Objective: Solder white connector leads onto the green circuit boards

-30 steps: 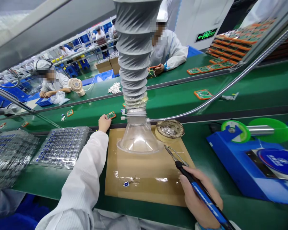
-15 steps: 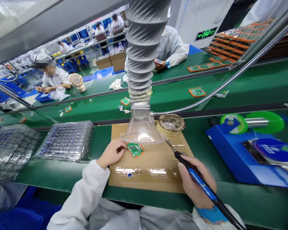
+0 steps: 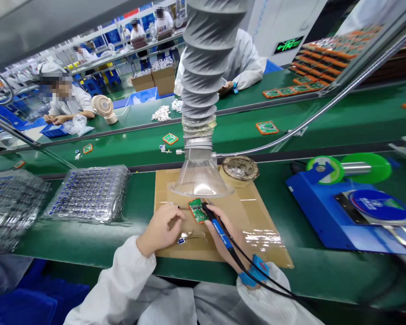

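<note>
My right hand (image 3: 228,232) grips a blue-and-black soldering iron (image 3: 221,234) like a pen. Its tip end is over the right side of a green circuit board (image 3: 198,211) with an orange edge; the hand partly covers that side. Fingers curled, my left hand (image 3: 162,229) is at the board's left, closed on a thin dark wire (image 3: 184,208) that reaches toward the board. Just right of this hand, a small blue-and-white part (image 3: 182,241) with thin leads lies on the brown cardboard sheet (image 3: 270,239).
A clear fume hood (image 3: 203,178) hangs low above the board. Behind it stands a round pot (image 3: 240,169) of metal bits. Stacked clear trays (image 3: 88,194) stand left, a blue machine with green reels (image 3: 325,216) right. Beyond, boards lie on a green conveyor (image 3: 219,131); co-workers sit opposite.
My right hand has brought the soldering iron leftward from beside the pot to the board. The board has shifted slightly right, and my left hand has shifted its fingers and moved slightly nearer me.
</note>
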Demonstrator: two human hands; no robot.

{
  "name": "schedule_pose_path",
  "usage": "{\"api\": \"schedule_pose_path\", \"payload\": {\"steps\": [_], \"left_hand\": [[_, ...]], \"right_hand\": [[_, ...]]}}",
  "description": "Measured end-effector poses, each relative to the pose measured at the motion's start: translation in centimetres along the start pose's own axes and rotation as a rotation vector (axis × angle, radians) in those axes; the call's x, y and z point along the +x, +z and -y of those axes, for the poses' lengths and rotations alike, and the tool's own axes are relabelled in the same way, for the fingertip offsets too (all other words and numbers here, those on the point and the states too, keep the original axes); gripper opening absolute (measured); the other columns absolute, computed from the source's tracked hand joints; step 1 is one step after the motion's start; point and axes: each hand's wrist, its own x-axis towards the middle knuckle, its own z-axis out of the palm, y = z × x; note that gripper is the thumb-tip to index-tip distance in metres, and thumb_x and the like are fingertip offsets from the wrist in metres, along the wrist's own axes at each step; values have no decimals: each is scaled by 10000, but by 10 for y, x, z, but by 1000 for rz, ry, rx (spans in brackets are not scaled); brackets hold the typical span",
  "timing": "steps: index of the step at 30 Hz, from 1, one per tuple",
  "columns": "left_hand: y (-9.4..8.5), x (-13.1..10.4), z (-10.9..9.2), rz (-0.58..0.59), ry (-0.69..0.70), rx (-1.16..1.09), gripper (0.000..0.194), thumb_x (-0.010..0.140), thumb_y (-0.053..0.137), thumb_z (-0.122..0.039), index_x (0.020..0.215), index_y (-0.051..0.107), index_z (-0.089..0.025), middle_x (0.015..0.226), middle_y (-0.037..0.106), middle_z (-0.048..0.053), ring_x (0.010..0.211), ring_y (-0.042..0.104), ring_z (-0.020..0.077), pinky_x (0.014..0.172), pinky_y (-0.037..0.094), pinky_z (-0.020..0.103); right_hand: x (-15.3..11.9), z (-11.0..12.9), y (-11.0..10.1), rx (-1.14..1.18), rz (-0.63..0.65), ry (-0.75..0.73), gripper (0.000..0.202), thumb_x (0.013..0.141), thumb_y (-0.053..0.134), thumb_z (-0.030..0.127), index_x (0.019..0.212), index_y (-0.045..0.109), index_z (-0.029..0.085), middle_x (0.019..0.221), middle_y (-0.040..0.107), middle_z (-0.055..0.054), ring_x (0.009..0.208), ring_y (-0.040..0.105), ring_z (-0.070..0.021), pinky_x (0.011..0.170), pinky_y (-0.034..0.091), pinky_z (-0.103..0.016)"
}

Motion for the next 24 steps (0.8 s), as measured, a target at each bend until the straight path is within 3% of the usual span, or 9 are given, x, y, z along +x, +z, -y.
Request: {"api": "schedule_pose_path", "payload": {"steps": [5,8,11,17,24], "left_hand": [[19,-25,-14,219,-138,112,130,831,766,-287,913,709,-203,944,703,74,896,638,243,820,499,387],[32,-25,-11,180,-151,98,43,883,703,-217,853,729,-203,911,718,73,901,647,236,831,491,384],[33,-22,-10,106,-206,-101,89,869,716,-204,780,726,-205,860,735,49,859,654,205,811,496,347],[28,-20,-18,101,-514,-459,169,821,737,-347,766,752,-188,659,690,5,565,532,126,536,391,262],[35,-12,-29,38,-452,-481,177,827,707,-363,781,783,-210,702,741,37,579,570,149,549,430,281]], "right_hand": [[-6,-9,3,-57,22,-148,397,1000,552,464,1337,621,266,1237,748,-72,1046,758,-264,889,616,-383],[-10,-10,4,-91,43,-185,392,1008,542,443,1349,613,264,1210,758,-74,1030,760,-263,872,616,-384],[-14,-10,0,-125,52,-218,387,1015,533,437,1356,602,267,1196,762,-74,1019,761,-260,844,617,-377],[-26,-7,-8,-106,-6,-173,361,991,593,411,1327,596,278,1150,771,-66,992,762,-257,870,607,-402],[-27,18,1,288,-32,38,296,982,623,374,1266,588,298,1121,771,-39,1030,747,-212,933,598,-375]]}}
